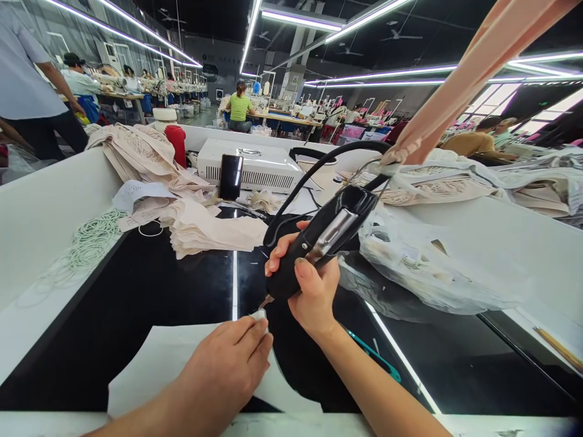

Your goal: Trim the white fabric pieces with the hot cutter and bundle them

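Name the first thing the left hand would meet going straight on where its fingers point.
Most likely the black tool, near its lower end, held in the right hand; depth is unclear, so the left hand might pass beneath it.

My left hand (230, 358) and right hand (316, 294) are bare. My left forearm (157, 409) and right forearm (368, 379) are uncovered as far as visible; the right narrows toward the wrist (324, 331). The right thumbnail (301, 267) is short and rounded.
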`<state>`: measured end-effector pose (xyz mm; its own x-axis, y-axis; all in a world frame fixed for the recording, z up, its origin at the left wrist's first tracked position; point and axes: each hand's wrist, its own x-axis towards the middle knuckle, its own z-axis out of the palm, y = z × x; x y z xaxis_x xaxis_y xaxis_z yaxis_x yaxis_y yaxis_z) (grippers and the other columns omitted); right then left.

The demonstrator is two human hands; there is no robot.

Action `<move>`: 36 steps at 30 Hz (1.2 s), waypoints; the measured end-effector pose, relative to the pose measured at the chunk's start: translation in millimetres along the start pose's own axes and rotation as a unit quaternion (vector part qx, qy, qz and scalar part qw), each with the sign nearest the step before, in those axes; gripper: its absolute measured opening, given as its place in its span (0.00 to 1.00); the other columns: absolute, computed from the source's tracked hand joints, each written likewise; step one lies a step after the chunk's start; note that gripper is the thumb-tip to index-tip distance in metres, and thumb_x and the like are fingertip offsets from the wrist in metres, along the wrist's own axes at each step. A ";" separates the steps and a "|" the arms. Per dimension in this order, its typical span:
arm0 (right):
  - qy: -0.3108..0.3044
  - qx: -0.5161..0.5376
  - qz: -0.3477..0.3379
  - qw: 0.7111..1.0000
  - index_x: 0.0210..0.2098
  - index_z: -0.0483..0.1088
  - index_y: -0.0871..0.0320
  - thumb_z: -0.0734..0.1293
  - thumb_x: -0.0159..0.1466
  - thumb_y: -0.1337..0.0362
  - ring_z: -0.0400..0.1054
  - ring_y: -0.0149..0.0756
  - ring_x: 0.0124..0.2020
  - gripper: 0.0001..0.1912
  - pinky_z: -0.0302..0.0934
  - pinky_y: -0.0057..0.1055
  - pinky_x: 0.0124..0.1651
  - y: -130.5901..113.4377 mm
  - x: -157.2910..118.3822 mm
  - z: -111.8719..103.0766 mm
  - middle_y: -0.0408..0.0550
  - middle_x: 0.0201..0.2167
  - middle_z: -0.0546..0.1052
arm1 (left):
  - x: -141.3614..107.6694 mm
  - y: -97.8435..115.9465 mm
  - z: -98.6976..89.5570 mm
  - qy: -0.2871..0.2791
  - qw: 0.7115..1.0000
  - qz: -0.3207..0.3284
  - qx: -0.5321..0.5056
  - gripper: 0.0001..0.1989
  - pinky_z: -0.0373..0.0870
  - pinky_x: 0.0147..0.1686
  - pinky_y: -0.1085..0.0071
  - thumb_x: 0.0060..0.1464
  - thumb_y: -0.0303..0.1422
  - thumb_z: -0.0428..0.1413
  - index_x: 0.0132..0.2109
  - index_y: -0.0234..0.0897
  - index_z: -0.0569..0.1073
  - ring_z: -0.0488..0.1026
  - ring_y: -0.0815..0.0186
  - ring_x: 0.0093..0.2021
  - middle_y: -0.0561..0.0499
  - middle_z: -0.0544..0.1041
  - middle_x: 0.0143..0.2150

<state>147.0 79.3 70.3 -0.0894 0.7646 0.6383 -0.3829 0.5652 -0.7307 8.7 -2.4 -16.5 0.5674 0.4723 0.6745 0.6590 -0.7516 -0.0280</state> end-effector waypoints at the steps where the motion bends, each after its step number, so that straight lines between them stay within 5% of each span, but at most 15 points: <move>1: -0.002 0.001 0.003 1.000 0.54 0.57 0.57 0.64 0.69 0.62 0.65 0.30 0.31 0.17 0.65 0.32 0.31 -1.0 -0.2 0.1 0.46 0.37 0.67 | 0.0 0.3 0.3 0.001 1.000 0.000 0.001 0.13 0.68 0.50 0.64 0.68 0.30 0.46 0.51 0.27 0.72 0.71 0.62 0.53 0.44 0.74 0.52; 36: 0.014 -0.021 -0.004 1.000 0.55 0.56 0.56 0.64 0.69 0.63 0.66 0.29 0.31 0.18 0.66 0.31 0.32 -0.3 -3.5 -4.4 0.45 0.37 0.67 | 1.9 -1.4 -6.3 -0.004 1.000 0.000 0.005 0.14 0.70 0.47 0.64 0.67 0.28 0.48 0.50 0.28 0.75 0.72 0.60 0.53 0.42 0.74 0.52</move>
<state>151.6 77.8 67.1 -0.0604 0.7678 0.6378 -0.3450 0.5835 -0.7352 5.7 -3.3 -10.5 0.5718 0.4764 0.6680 0.6637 -0.7472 -0.0352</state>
